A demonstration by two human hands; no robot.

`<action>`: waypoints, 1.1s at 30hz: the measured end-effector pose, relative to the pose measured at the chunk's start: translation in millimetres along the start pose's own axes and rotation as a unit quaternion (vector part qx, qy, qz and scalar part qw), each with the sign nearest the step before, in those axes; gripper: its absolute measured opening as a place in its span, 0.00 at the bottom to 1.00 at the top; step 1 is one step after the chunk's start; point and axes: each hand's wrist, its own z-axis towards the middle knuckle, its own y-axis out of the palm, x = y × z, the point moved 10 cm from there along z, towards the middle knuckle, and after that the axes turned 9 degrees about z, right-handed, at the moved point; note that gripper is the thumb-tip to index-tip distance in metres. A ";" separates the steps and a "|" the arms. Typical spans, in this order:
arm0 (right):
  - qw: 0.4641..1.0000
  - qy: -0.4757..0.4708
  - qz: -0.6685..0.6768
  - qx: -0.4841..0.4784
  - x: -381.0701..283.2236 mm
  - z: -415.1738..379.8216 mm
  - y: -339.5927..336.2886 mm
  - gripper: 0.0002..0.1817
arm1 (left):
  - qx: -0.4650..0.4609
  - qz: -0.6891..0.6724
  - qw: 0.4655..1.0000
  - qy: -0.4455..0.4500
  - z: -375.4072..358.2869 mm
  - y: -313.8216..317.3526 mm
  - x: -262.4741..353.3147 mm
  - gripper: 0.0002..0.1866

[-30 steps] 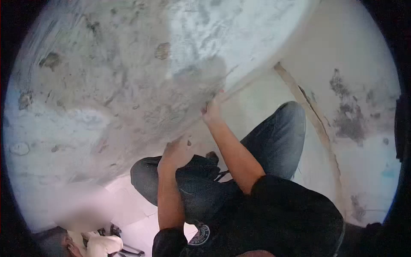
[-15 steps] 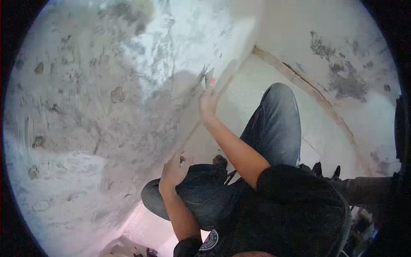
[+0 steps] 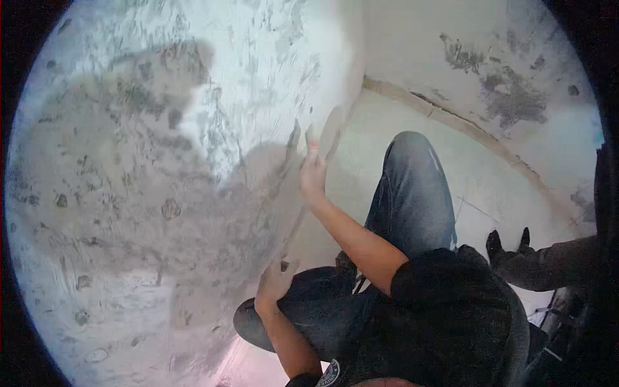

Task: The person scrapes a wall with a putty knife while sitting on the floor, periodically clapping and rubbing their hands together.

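My right hand [image 3: 313, 175] is closed around the handle of a putty knife with a thin grey blade [image 3: 309, 134] and a touch of red near the grip. The blade points up along the patchy grey-white wall [image 3: 213, 238], close to its lower edge, and throws shadows on both sides. Lower down, my left hand [image 3: 276, 284] is near the foot of the wall, above my bent knee. Its fingers are curled with a dark spot between thumb and finger; I cannot tell what it holds.
A second wall [image 3: 490, 77] with dark stains meets the first at a corner, and a rough brownish strip [image 3: 445, 116] runs along its base. Pale tiled floor [image 3: 361, 155] lies around my jeans [image 3: 416, 187]. Another person's leg and dark shoes [image 3: 509, 248] are at the right.
My view has turned, so the walls and corner sit differently in the picture. The putty knife stays close to the wall's lower edge. The other person's shoes show more fully now.
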 end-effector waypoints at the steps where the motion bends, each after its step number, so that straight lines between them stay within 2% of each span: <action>1: 0.996 -0.085 0.024 0.033 -22.2 13.1 -8.0 0.32 | 0.006 0.015 1.000 -0.021 4.0 -2.5 -1.4 0.35; 2: 0.987 0.046 0.139 0.064 4.2 21.2 -10.0 0.31 | 0.005 0.012 1.000 -0.019 4.2 -1.6 -2.3 0.35; 5: 0.977 0.053 0.176 0.107 -2.4 39.0 -7.8 0.30 | -0.009 0.004 1.000 -0.007 4.8 -0.1 2.1 0.34; 6: 0.977 0.046 0.178 0.104 3.4 50.7 -12.6 0.30 | 0.005 -0.010 1.000 0.011 3.4 -0.1 4.7 0.34; 7: 0.992 0.047 0.104 0.047 25.1 68.4 -14.2 0.32 | 0.018 -0.024 0.999 0.028 3.1 -2.0 9.5 0.34; 8: 0.998 0.049 0.028 -0.010 20.8 72.9 -5.9 0.33 | -0.031 0.022 0.998 -0.049 -1.8 -1.7 8.7 0.34; 9: 0.998 0.048 0.029 -0.012 21.1 72.7 -4.0 0.33 | -0.029 0.022 0.998 -0.049 1.2 -1.3 6.4 0.34; 10: 0.997 0.044 0.064 0.000 -8.5 57.3 3.7 0.31 | -0.035 0.002 0.999 -0.032 4.1 2.8 2.8 0.36; 12: 0.994 0.039 0.101 0.011 -25.3 44.7 17.5 0.35 | -0.041 -0.016 0.999 -0.015 4.0 6.7 2.3 0.38; 13: 0.991 -0.051 0.105 0.070 -38.8 42.5 13.2 0.37 | -0.043 -0.010 0.999 -0.017 3.0 6.3 2.5 0.38; 14: 0.975 -0.142 0.110 0.127 -55.8 37.4 6.5 0.43 | -0.044 -0.004 0.999 -0.017 4.2 4.8 4.2 0.38; 15: 0.975 -0.145 0.113 0.125 -54.6 40.7 1.6 0.43 | -0.039 -0.003 0.999 -0.016 6.5 3.6 6.6 0.38; 17: 0.997 0.033 0.031 0.058 -6.9 53.1 -0.5 0.40 | -0.039 0.023 0.998 -0.038 6.4 6.2 2.2 0.38; 23: 0.996 -0.021 0.049 0.067 -21.6 50.4 8.9 0.31 | -0.044 -0.012 0.999 -0.022 8.7 9.4 2.4 0.37; 26: 0.997 -0.052 0.051 0.035 -33.5 52.4 12.3 0.31 | -0.031 0.027 0.999 -0.032 3.2 1.4 8.8 0.35; 29: 0.993 -0.105 0.058 -0.015 -52.7 56.2 21.5 0.32 | -0.017 0.006 1.000 -0.019 3.9 1.2 5.9 0.36; 33: 0.994 -0.090 0.064 -0.001 -61.1 49.1 25.2 0.33 | -0.002 0.019 0.999 -0.038 -1.5 -7.6 12.1 0.35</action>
